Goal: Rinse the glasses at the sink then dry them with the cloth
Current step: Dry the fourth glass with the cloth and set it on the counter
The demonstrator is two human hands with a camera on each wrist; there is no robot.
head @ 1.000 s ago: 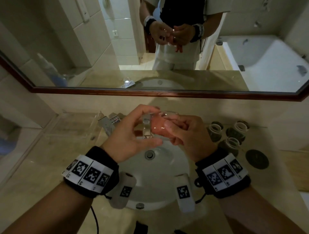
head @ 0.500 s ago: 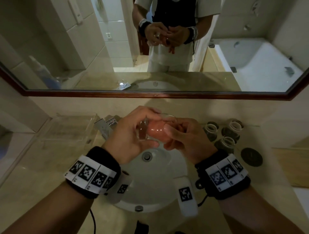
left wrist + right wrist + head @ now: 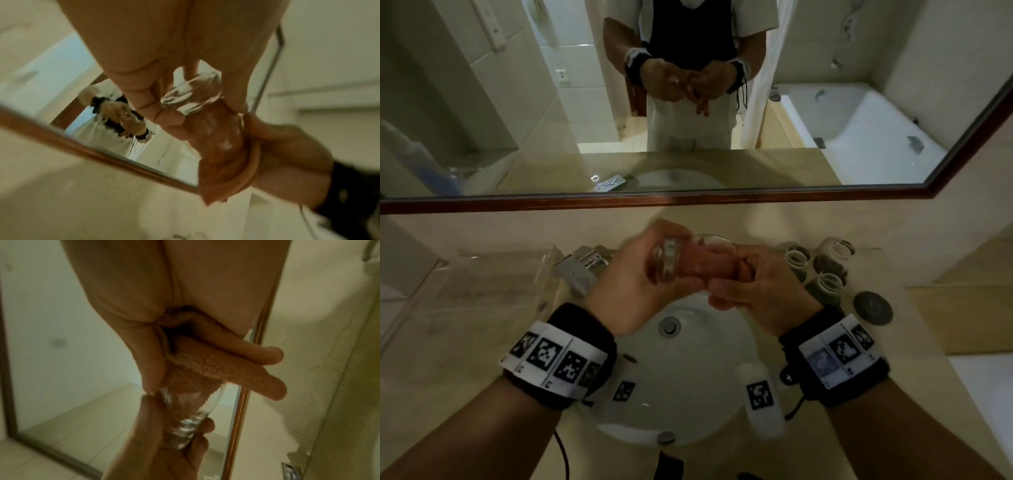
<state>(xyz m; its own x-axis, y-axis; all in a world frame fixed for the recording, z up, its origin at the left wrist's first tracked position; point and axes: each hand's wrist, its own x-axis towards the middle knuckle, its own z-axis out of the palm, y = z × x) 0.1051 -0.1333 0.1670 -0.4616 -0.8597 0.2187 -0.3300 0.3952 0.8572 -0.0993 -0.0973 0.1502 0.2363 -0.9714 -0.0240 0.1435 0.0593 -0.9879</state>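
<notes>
Above the white sink (image 3: 688, 383) I hold a clear glass (image 3: 671, 263) on its side. My left hand (image 3: 640, 284) grips its thick base (image 3: 185, 97), fingers curled round it. An orange cloth (image 3: 709, 267) is stuffed into the glass mouth (image 3: 218, 146). My right hand (image 3: 753, 287) grips the bunched cloth (image 3: 191, 369) and presses it into the glass (image 3: 185, 426). Three more glasses (image 3: 828, 270) stand upright on the counter to the right of the sink.
The chrome tap (image 3: 582, 267) stands left of my hands, next to a clear plastic tray (image 3: 493, 284). A dark round coaster (image 3: 873, 308) lies right of the glasses. A mirror (image 3: 722, 102) with a wooden frame runs along the wall behind.
The glass has turned a little in my left hand while the right hand keeps the cloth inside it. Both hands stay over the sink.
</notes>
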